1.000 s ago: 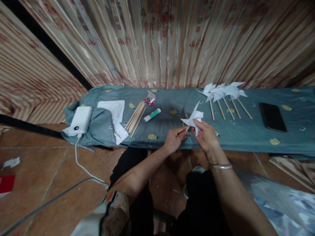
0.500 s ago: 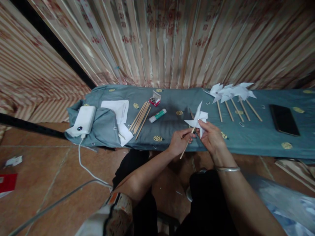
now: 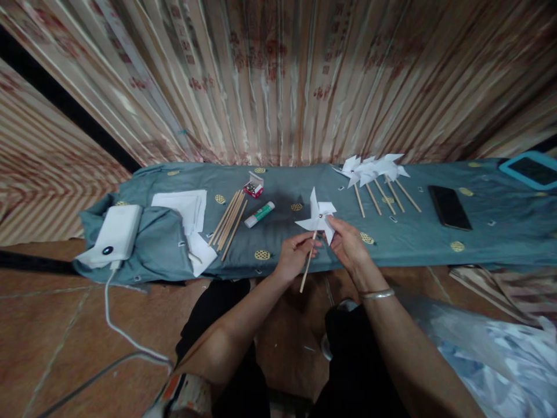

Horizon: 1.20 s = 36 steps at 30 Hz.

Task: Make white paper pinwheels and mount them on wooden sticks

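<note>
A white paper pinwheel with a small metal pin at its centre is held over the near part of the cloth-covered surface. My left hand is closed round its wooden stick, which slants down toward me. With thumb and fingers, my right hand pinches the lower right blade of the paper. Farther right, several pinwheels lie overlapping, their sticks pointing toward me. Left of my hands are a glue stick, an open red box of pins and several loose wooden sticks.
White paper sheets lie on the left of the blue-grey cloth. A white power bank with a cable rests at the left end. Rightward are a black phone and a blue-framed tablet. A plastic bag sits at lower right.
The view has swung to the right, bringing the blue-framed tablet into sight. The pinwheel now faces the camera more squarely, both hands still on it.
</note>
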Tool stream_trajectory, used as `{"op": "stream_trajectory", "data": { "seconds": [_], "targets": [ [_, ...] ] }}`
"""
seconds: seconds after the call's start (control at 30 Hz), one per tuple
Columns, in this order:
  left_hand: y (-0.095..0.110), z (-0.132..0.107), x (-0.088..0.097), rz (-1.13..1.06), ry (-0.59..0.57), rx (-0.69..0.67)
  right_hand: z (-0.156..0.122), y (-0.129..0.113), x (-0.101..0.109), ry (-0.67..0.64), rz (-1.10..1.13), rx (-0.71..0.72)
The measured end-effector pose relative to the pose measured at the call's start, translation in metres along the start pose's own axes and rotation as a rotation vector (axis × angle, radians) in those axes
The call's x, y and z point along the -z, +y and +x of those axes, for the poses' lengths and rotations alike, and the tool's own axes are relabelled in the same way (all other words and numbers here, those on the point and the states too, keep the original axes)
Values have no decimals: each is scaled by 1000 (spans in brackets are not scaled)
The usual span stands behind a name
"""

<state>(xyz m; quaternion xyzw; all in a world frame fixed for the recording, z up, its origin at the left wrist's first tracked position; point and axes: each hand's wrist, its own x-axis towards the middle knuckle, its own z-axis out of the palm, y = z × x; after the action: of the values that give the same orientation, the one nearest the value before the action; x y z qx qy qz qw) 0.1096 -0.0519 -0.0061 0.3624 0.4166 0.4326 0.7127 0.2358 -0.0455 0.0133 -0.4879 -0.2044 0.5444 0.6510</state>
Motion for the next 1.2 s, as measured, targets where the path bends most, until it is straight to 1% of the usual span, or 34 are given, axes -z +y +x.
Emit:
{"op": "stream_trajectory", "data": {
  "seconds": [0.2,0.3,0.57,0.8,0.9,1.07,1.2],
  "targets": [
    [2,0,2,2,10,3,12,-3,15,34,15,1],
    [3,0,3,4,14,12,14,-6,18,44,13,15],
    [6,2,5,-19,42,12,8,-5,9,96,-24,-13],
    [10,3,8,-8,59,-21,1,-1,1,98,-34,-62],
    [10,3,8,5,45,-25,-1,0,-1,95,-36,-68],
    [9,3,8,-51,57,-36,-2,0,-1,85,-49,-87],
    [8,3,7,-123,56,-6,-3,0,-1,70,-60,-109]
  ]
}}
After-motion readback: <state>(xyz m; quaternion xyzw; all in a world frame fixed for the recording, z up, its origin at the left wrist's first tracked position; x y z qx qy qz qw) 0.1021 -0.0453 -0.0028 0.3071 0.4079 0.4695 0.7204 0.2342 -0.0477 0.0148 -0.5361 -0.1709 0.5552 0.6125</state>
